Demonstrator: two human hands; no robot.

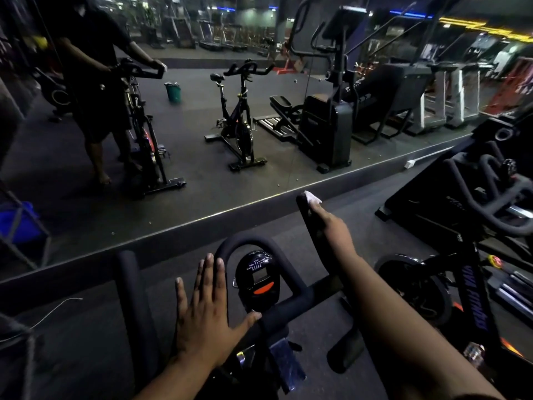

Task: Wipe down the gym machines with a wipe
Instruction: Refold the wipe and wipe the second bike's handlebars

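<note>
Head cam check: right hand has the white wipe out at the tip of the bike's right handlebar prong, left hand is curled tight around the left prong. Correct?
Not quite. In the head view the left hand is not curled around the left prong; it lies open, fingers straight, on the handlebar crossbar beside the console. The rest holds: the right hand has the white wipe at the tip of the right prong.

Wall mirror (202, 168) spanning the far wall above dark rubber flooring (86, 356). Reflected in it: green bucket (173, 91) on the floor and rows of treadmills (219, 33). Blue bin (18, 223) at left; thin white cable (54, 310) lying on floor.
</note>
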